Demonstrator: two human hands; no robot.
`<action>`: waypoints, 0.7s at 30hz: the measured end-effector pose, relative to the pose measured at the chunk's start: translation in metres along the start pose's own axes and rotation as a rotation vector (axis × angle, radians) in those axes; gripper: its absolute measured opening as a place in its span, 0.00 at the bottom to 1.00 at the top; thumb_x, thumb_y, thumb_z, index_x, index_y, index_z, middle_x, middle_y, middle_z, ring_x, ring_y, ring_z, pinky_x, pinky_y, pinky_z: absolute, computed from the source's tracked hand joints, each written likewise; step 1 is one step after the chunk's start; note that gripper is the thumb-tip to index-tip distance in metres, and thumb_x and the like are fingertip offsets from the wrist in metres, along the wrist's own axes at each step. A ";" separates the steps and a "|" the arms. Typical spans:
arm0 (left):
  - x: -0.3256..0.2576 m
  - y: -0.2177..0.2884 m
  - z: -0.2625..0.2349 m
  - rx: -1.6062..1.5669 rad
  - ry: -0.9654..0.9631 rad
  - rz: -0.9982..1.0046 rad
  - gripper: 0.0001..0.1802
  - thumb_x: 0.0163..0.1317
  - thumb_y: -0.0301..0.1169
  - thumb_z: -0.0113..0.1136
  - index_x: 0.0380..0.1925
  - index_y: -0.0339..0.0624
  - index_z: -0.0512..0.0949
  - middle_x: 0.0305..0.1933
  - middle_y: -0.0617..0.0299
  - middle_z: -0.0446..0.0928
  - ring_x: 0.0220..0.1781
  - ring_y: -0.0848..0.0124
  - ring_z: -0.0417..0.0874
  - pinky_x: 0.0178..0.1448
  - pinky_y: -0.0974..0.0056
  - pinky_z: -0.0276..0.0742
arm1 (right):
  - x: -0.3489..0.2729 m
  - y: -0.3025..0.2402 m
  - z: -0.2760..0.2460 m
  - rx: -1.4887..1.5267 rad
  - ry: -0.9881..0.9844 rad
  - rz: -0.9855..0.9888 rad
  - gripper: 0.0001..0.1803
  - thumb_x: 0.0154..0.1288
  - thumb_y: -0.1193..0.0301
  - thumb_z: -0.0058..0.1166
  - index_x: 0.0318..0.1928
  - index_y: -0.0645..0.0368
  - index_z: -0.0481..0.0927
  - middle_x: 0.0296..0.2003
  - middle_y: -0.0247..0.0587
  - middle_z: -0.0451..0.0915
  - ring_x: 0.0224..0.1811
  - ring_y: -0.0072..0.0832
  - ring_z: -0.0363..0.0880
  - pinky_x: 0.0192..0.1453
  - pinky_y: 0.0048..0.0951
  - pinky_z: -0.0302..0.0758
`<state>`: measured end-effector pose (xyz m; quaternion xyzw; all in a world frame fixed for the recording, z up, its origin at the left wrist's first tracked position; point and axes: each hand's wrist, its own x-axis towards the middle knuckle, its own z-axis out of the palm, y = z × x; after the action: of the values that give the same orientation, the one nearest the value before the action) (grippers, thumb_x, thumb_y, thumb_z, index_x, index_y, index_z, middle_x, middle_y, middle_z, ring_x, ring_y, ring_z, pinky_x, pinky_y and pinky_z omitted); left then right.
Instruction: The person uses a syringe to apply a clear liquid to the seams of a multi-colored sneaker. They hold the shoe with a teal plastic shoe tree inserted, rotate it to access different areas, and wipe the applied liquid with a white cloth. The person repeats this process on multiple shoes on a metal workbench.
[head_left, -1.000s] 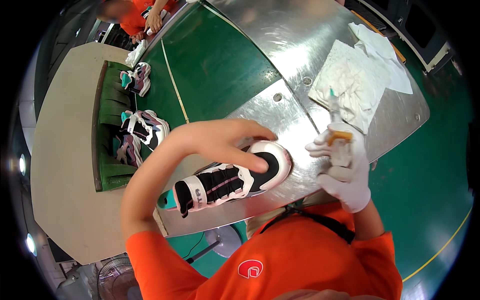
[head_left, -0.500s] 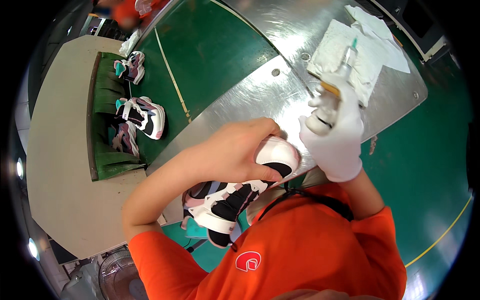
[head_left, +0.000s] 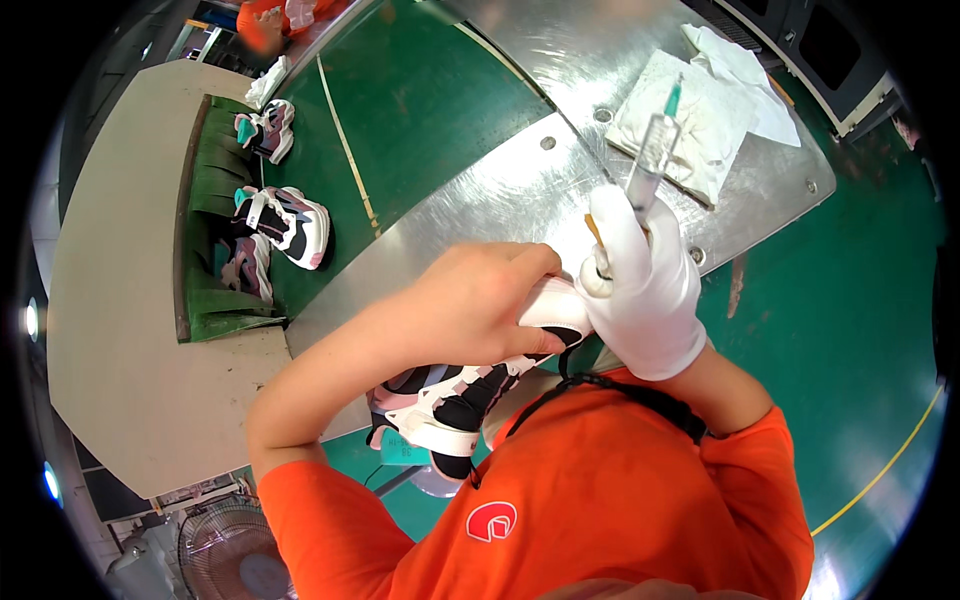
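My bare left hand (head_left: 470,315) clamped the pink/black/white sneaker (head_left: 455,400) vs my chest, just off the steel bench (head_left: 480,190) edge, while my gloved right hand (head_left: 645,290) gripped the syringe (head_left: 650,160) w/ tip at the toe—best kept steady, I judged, squeezing slowly.

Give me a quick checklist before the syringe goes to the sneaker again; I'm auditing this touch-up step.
1. Left hand grips sneaker firmly: ok.
2. Gloved right hand holds syringe: ok.
3. Syringe tip at the sneaker: cannot tell, hidden by the glove.
4. White cloth on metal table for wiping: ok.
5. Fluid left in syringe: cannot tell.
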<state>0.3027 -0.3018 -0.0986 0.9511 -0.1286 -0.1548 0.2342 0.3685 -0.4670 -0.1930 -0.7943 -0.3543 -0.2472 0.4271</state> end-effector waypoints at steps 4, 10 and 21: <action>-0.014 0.002 -0.003 0.021 0.057 -0.088 0.28 0.49 0.42 0.72 0.44 0.36 0.74 0.35 0.47 0.78 0.39 0.48 0.80 0.42 0.51 0.75 | -0.002 -0.001 -0.021 0.074 -0.036 -0.059 0.29 0.45 0.79 0.62 0.52 0.55 0.75 0.40 0.46 0.73 0.29 0.36 0.76 0.30 0.34 0.74; -0.054 0.017 -0.034 0.015 0.398 -0.192 0.28 0.47 0.39 0.75 0.45 0.37 0.75 0.38 0.49 0.80 0.40 0.52 0.82 0.44 0.57 0.77 | -0.002 0.021 -0.041 0.384 -0.072 0.175 0.41 0.45 0.80 0.70 0.61 0.57 0.66 0.36 0.38 0.70 0.26 0.16 0.66 0.32 0.19 0.72; -0.118 -0.004 -0.019 -0.583 1.150 0.280 0.43 0.54 0.34 0.73 0.68 0.34 0.64 0.57 0.60 0.73 0.60 0.69 0.74 0.65 0.64 0.66 | 0.030 0.030 -0.066 0.742 -0.300 0.560 0.34 0.49 0.82 0.65 0.59 0.57 0.69 0.39 0.35 0.73 0.36 0.18 0.72 0.40 0.18 0.73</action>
<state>0.2013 -0.2530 -0.0568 0.7541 -0.0585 0.3814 0.5314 0.4049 -0.5245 -0.1533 -0.6801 -0.2488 0.1374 0.6758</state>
